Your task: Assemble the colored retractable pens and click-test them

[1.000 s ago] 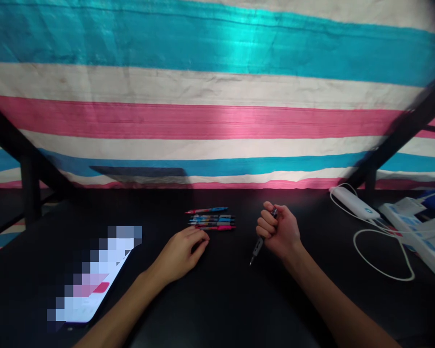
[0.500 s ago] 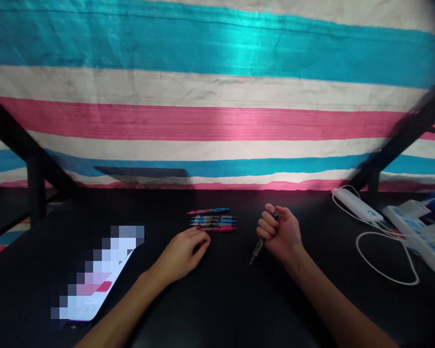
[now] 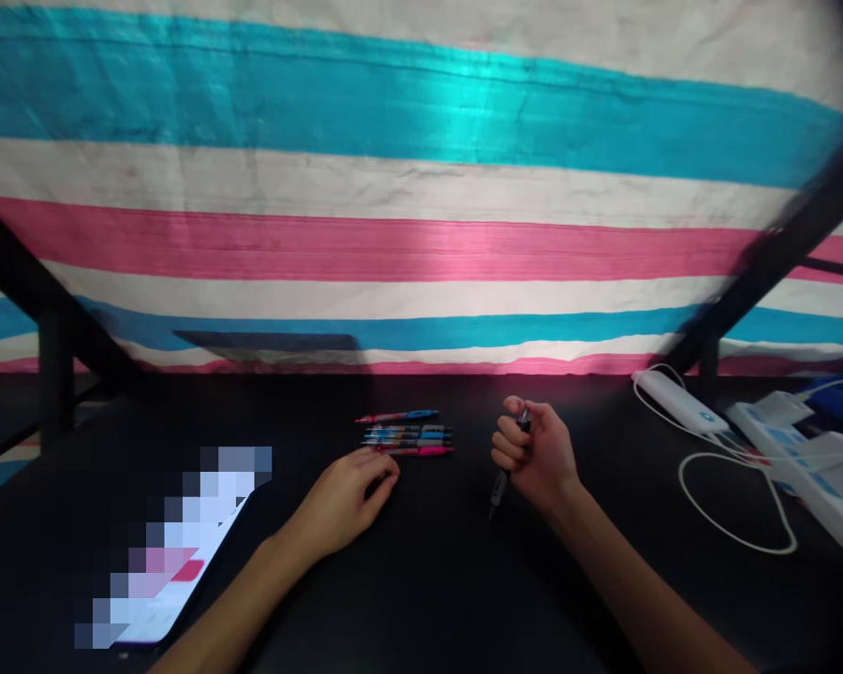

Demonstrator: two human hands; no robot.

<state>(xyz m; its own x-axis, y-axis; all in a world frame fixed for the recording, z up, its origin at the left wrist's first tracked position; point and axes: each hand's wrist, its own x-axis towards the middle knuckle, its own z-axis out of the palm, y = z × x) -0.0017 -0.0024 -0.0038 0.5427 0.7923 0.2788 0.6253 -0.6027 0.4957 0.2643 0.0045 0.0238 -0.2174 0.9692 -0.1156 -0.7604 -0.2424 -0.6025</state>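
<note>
In my right hand (image 3: pixel 538 449) is a dark pen with a grey grip (image 3: pixel 498 489). My fingers wrap around its barrel, the thumb lies by its upper end, and the tip points down, slightly left, above the table. My left hand (image 3: pixel 355 494) rests on the table with its thumb apart from the fingers, holding nothing that I can see. Its fingertips lie at the near edge of a row of several pens, by the left end of a pink pen (image 3: pixel 432 451). Behind that row, a little apart, lies a red and blue pen (image 3: pixel 397 417).
On the black table (image 3: pixel 407 599), a phone with a lit, partly blurred screen (image 3: pixel 186 569) lies at the left. At the right are a white power strip (image 3: pixel 801 477), a white box-shaped device (image 3: pixel 681 402) and looped white cables. A striped sheet (image 3: pixel 421 248) hangs behind, between dark frame bars.
The pen in my right hand has swung to a steeper angle, its tip now closer under the hand. The whole view has shifted slightly; my left hand stays by the pens.
</note>
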